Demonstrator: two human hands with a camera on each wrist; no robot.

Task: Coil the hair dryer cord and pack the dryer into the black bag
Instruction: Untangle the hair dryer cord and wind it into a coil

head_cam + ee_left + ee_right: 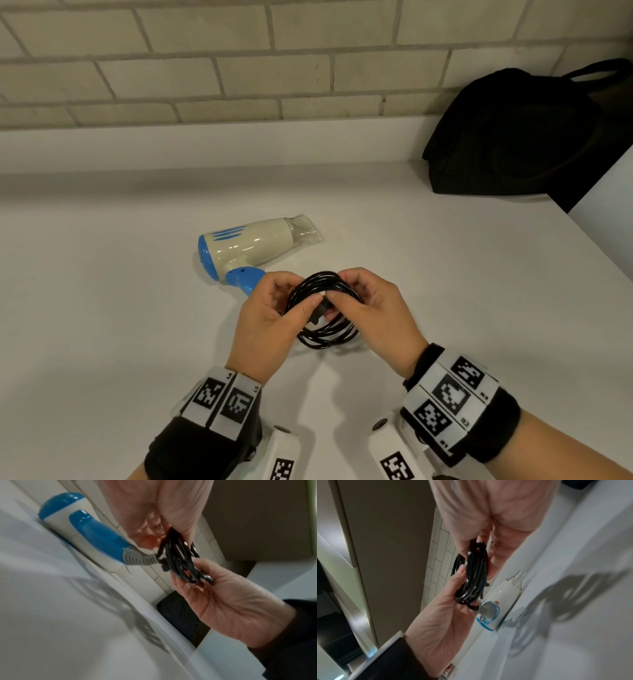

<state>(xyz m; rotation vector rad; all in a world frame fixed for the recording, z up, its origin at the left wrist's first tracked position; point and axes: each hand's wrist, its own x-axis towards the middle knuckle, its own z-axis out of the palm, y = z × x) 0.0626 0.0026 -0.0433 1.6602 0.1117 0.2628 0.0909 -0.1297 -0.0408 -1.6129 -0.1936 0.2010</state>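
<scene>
A cream and blue hair dryer (251, 245) lies on its side on the white counter (102, 308), its clear nozzle pointing right. Its black cord (325, 308) is wound into a small coil held just above the counter, in front of the blue handle (101, 538). My left hand (274, 315) grips the coil's left side, thumb on the plug end. My right hand (363, 308) pinches the coil's right side, fingers curled over the loops. The cord's grey strain relief (483, 610) shows in the right wrist view. The black bag (524, 133) slumps against the wall at the back right.
A tiled wall (205, 61) runs along the back of the counter. The counter's right edge (603, 250) drops off beyond the bag. Bare counter lies left of the dryer and in front of my hands.
</scene>
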